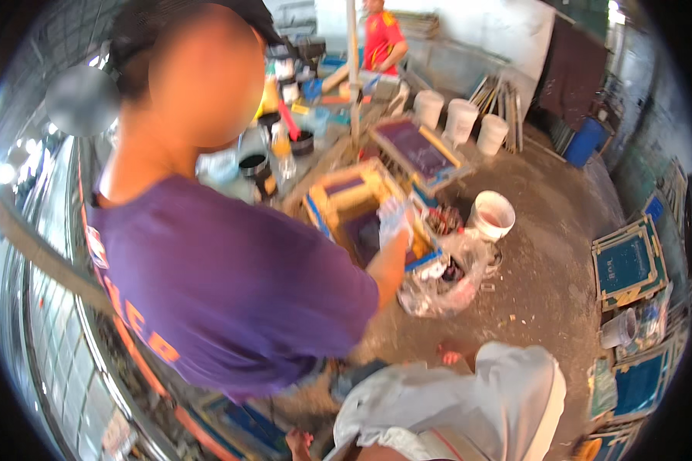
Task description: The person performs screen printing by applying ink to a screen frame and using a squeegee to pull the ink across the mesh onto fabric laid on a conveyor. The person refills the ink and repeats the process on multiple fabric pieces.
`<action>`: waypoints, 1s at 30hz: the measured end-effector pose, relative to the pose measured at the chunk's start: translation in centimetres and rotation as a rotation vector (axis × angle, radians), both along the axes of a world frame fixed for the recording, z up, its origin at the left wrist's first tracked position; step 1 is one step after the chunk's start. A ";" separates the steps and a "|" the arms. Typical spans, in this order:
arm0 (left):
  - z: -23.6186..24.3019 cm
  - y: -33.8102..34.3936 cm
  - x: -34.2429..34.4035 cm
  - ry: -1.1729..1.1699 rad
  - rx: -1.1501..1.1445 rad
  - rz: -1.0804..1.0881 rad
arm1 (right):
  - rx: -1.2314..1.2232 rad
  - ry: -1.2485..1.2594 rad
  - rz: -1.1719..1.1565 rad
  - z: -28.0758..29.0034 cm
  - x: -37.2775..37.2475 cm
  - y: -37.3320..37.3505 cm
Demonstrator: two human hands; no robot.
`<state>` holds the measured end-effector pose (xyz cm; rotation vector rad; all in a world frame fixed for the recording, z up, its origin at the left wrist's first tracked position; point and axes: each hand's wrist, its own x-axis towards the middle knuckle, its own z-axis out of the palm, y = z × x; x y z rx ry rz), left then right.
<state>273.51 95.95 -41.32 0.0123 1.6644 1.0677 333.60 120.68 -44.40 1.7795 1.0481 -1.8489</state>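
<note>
Well beyond the hands [300, 441], wooden frame [344, 198]

Left hand [301, 441], near the lower edge: blurred, finger pose indistinct. Co-worker's gloved hand [395, 218]: likewise blurred, partly hiding the wooden frame [338, 203]. Red-shirted person [381, 40]: cropped by the upper edge. Plastic bag [437, 298]: contents indistinct.

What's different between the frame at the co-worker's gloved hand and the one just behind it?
The near frame has a broad yellow border; the far frame shows mostly purple panel. The co-worker's gloved hand is at the near frame, while a yellow strip lies on the far frame. Both are rectangular with dark panels.
</note>
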 end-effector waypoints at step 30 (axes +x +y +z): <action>16.9 42.1 -24.0 0.364 0.372 -0.493 | 0.161 -0.177 -1.017 9.0 -30.4 -13.3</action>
